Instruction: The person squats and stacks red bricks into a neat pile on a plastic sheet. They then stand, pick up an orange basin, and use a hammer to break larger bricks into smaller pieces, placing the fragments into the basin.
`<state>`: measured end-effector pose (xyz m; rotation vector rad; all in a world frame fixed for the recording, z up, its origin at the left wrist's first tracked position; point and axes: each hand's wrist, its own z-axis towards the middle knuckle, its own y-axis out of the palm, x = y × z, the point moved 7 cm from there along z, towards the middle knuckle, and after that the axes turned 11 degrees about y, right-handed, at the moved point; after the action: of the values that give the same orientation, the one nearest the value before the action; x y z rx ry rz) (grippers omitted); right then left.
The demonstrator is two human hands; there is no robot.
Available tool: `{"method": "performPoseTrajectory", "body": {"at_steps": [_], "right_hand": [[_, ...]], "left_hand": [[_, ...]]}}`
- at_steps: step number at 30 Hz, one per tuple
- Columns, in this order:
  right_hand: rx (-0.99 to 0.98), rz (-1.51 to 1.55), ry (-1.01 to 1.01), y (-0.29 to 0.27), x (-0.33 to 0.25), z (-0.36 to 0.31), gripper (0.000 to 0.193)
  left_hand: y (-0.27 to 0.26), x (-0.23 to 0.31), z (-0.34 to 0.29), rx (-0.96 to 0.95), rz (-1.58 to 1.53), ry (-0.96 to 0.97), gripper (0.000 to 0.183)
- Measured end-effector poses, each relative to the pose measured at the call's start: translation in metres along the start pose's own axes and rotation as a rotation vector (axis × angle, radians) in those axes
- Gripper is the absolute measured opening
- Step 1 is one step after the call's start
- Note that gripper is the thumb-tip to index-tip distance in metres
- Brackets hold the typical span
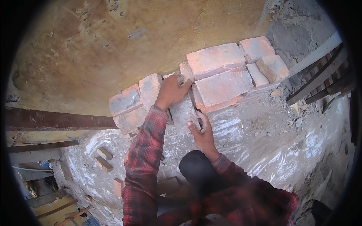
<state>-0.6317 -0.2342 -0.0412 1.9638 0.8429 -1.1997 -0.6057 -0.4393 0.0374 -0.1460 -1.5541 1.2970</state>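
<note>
The right hand (203, 135) pinches the near end of a dull grey, flat rectangular brick (183, 107), its thumb pressed on the upper face and its fingers curled against the right edge. The left hand (172, 91) lies over the far end, fingers bent down and touching a small pale-orange brick chunk (186, 71); whether it grips the chunk or only steadies it, I cannot tell, as the fingertips are partly hidden. The work in hand looks like fitting the grey brick into the gap in a row of bricks, with the chunk as filler at its head. The next move seems to call for keeping the long edges in line with their neighbours while the chunk is seated, and for drawing the right fingers clear of the narrow gap beside them. The grey brick has a rough, dusty face, darker than the rest, and slants slightly, its far end under the left hand. Just left of it stands a pale orange-grey brick (150, 89); to the right lies a broad, pinkish-grey brick (224, 86). Beyond the row rises a stained, yellow-brown plastered wall (113, 41), and nearer the body spreads grey ground with white streaks (226, 132).
</note>
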Motion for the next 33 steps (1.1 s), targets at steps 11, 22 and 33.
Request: {"method": "performPoseTrajectory", "body": {"at_steps": [11, 22, 33], "right_hand": [[0.110, -0.069, 0.025, -0.006, 0.012, -0.001, 0.056], [0.382, -0.197, -0.141, 0.010, 0.007, -0.002, 0.041], [0.526, 0.141, 0.122, 0.020, 0.031, 0.004, 0.046]], "left_hand": [[-0.003, -0.024, 0.004, -0.142, -0.226, 0.021, 0.040], [-0.024, 0.005, -0.023, -0.046, 0.012, 0.100, 0.046], [-0.016, 0.026, -0.121, -0.052, 0.284, 0.338, 0.109]]}}
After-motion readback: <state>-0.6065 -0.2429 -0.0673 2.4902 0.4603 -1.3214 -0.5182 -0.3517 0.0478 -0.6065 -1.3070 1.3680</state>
